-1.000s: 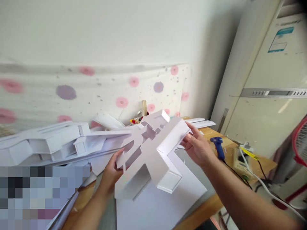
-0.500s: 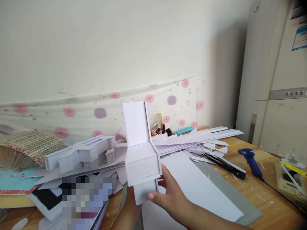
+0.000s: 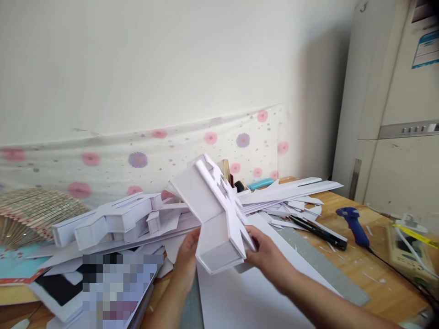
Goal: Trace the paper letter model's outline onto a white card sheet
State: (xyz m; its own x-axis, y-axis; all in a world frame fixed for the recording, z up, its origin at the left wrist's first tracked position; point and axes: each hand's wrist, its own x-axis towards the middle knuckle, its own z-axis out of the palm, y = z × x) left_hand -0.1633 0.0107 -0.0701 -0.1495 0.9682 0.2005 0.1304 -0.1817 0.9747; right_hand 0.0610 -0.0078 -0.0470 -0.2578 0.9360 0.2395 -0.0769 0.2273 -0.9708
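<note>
Both hands, left [image 3: 188,256] and right [image 3: 267,258], clasp the white foam-board model [image 3: 214,214] above the table [image 3: 380,274]; I judge light, even pressure on its edges avoids crushing.

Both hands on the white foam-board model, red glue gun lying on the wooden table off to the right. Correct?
Not quite: the glue gun is blue, not red, as the head view shows. The rest holds: the left hand and the right hand both grip the white foam-board model, and the gun lies on the wooden table off to the right.
</note>
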